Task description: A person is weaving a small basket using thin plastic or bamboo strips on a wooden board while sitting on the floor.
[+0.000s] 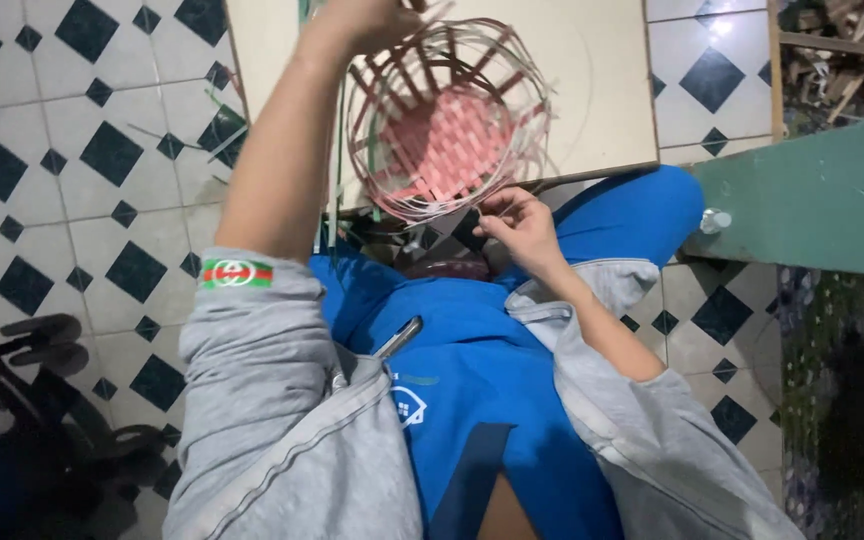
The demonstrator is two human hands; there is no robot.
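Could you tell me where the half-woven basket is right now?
The basket lies top-centre in the head view, on the pale board, between both hands.

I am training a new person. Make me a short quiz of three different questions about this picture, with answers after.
1. True or false: the half-woven basket rests on a pale board.
2. Which hand is raised at the far rim of the basket? A) left hand B) right hand
3. Fill in: the woven bottom of the basket is ____ in colour.

Key
1. True; it sits at the board's near edge.
2. A; the left hand grips strips at the top, while the right hand pinches a strip at the near rim.
3. Pink.
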